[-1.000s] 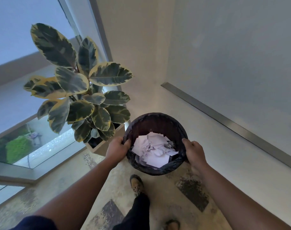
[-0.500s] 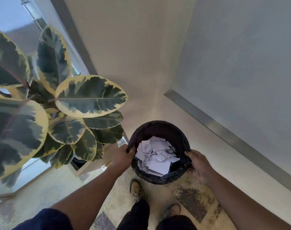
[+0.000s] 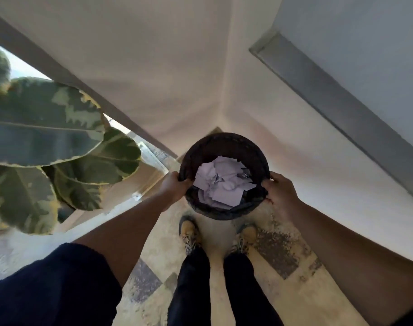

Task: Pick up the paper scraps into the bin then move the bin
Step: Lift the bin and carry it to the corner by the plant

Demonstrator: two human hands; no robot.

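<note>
A round black bin with a dark liner hangs above the floor in front of my feet, close to the corner of two walls. Several crumpled white paper scraps lie inside it. My left hand grips the bin's left rim, thumb over the edge. My right hand grips the right rim. Both arms reach forward from the bottom of the view.
A potted plant with large variegated leaves stands close on the left in a pale planter, beside a window. Cream walls meet in a corner just beyond the bin. A grey metal strip runs along the right wall. Patterned floor lies below.
I have stepped towards the corner with the bin in both hands. The plant has slid left and nearer in view, and both feet now stand together below the bin.
</note>
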